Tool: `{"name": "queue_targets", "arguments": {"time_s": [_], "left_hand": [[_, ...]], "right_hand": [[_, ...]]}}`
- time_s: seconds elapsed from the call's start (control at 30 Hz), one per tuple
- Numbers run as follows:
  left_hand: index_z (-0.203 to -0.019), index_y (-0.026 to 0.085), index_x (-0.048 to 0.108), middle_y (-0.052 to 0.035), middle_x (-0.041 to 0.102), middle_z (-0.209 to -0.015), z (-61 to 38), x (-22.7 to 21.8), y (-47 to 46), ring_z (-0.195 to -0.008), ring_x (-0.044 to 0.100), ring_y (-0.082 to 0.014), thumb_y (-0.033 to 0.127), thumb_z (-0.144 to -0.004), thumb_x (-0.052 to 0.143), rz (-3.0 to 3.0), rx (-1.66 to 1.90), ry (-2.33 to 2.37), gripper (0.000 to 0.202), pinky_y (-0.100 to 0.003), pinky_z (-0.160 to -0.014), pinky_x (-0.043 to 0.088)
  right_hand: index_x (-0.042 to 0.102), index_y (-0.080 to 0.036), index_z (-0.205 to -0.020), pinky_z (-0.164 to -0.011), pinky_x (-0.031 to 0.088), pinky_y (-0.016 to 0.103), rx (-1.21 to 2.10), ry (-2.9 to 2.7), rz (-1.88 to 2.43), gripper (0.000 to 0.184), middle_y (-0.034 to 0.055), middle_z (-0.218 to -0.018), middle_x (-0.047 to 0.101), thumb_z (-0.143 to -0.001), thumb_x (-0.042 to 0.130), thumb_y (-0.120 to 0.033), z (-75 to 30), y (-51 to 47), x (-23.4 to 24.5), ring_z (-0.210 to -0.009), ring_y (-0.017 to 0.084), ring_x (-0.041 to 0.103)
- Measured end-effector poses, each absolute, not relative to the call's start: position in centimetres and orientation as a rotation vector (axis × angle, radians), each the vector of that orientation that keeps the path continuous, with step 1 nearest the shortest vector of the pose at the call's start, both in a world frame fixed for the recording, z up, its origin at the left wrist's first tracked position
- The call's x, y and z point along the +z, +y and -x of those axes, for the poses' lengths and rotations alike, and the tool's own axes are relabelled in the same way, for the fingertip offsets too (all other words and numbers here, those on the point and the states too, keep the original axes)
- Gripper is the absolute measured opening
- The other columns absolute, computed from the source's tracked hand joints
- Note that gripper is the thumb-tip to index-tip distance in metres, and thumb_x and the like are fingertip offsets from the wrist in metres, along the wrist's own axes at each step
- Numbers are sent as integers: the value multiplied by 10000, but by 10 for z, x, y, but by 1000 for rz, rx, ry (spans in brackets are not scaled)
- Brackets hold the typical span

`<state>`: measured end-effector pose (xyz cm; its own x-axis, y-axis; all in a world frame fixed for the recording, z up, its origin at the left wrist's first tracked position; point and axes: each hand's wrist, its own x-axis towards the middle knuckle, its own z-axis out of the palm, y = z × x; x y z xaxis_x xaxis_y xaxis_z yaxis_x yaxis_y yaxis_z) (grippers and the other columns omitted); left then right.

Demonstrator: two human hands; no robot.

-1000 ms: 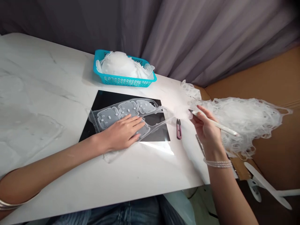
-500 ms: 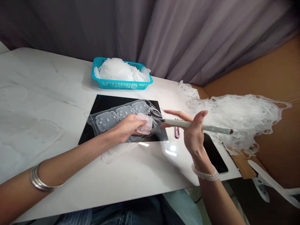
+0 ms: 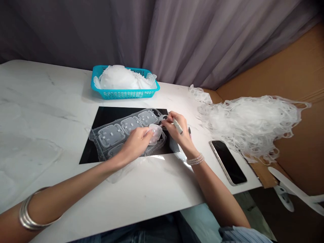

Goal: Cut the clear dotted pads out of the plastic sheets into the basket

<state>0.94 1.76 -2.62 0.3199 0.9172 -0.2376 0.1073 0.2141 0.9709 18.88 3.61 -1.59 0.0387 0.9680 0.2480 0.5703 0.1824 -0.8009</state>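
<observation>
My left hand [image 3: 138,141] is closed on a small translucent rubbery piece [image 3: 155,134], pinched between thumb and fingers. Beneath it a clear molded sheet [image 3: 111,135] with several rounded panels lies tilted across a black mat [image 3: 87,148]. My right hand [image 3: 178,126] is closed around a slim white pen-like tool [image 3: 177,126]; its tip is hidden by the fingers. Those fingertips meet thin clear strips at the sheet's right end, close to the piece in my left hand.
A turquoise basket [image 3: 126,94] heaped with white translucent pieces stands at the back. On the right lies a tangled pile of clear scrap [image 3: 253,121], with a phone [image 3: 229,163] in front. A cardboard panel [image 3: 278,74] borders that side. Clear film [image 3: 27,155] covers the table's left.
My right hand has moved left to the sheet's end, its spread fingers closing, and the tool now points differently. My left hand stays on the piece. The phone has come into full view.
</observation>
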Motion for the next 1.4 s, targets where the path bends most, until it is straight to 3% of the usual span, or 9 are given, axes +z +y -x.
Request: {"name": "queue_targets", "arguments": {"time_s": [0.1, 0.17, 0.23, 0.33, 0.47, 0.67, 0.87, 1.07, 1.4], "left_hand": [[-855, 188, 724, -5, 676, -733, -11, -27, 12, -803, 643, -212, 377, -874, 601, -1387, 894, 1165, 226, -273, -708, 481], [-1060, 191, 731, -30, 741, -910, -13, -29, 9, -978, 665, -249, 414, -877, 607, -1309, 951, 1111, 313, -309, -838, 511], [-1138, 175, 712, -63, 750, -1040, -15, -30, 8, -1073, 659, -266, 453, -864, 635, -1184, 956, 1032, 398, -344, -930, 509], [-1086, 149, 716, -96, 747, -1074, -15, -26, 12, -1049, 682, -253, 426, -849, 665, -974, 924, 936, 368, -365, -955, 512], [-1004, 141, 736, -98, 756, -984, -6, -16, 26, -940, 706, -228, 305, -822, 666, -885, 887, 922, 255, -346, -865, 537], [-884, 152, 753, -59, 727, -856, 7, -4, 43, -780, 649, -167, 271, -777, 698, -1051, 709, 1004, 169, -264, -689, 472], [-878, 148, 747, -36, 662, -825, 14, -5, 55, -678, 541, -107, 271, -741, 760, -1121, 519, 813, 185, -224, -575, 380], [-883, 134, 753, -42, 647, -833, 11, -9, 64, -691, 544, -112, 193, -667, 781, -1016, 443, 876, 226, -221, -566, 417], [-776, 142, 699, 7, 589, -772, 2, -8, 57, -642, 481, -74, 308, -676, 833, -1049, 500, 964, 236, -183, -532, 415]], "right_hand": [[311, -238, -686, -590, 243, 288, 321, -1728, 1491, 213, -58, -617, 309, -771, 499, -187, -193, 35, -15, -596, 126, 278], [312, -240, -707, -597, 241, 297, 249, -1764, 1436, 190, -58, -631, 293, -793, 469, -175, -192, 35, -15, -596, 128, 248], [310, -241, -711, -604, 255, 294, 260, -1741, 1403, 195, -57, -642, 295, -797, 470, -169, -188, 37, -15, -597, 128, 264], [290, -240, -687, -622, 319, 278, 576, -1627, 1369, 266, -53, -643, 364, -805, 526, -205, -187, 40, -13, -605, 124, 376], [317, -236, -698, -633, 360, 267, 1090, -1591, 1203, 356, -61, -653, 405, -834, 635, -324, -194, 37, -8, -619, 120, 434], [308, -239, -747, -708, 411, 303, 1360, -1580, 1043, 434, -5, -797, 628, -794, 728, -338, -197, 26, 4, -753, 147, 548], [317, -238, -763, -738, 435, 315, 1327, -1630, 1069, 418, 8, -833, 634, -818, 710, -368, -200, 23, 9, -770, 146, 550], [312, -236, -734, -731, 430, 300, 968, -1764, 1176, 358, -13, -769, 618, -827, 658, -236, -196, 26, 1, -758, 146, 572], [301, -241, -742, -698, 412, 284, 842, -1866, 1217, 289, -11, -781, 606, -821, 576, -197, -194, 20, 3, -725, 144, 543]]}}
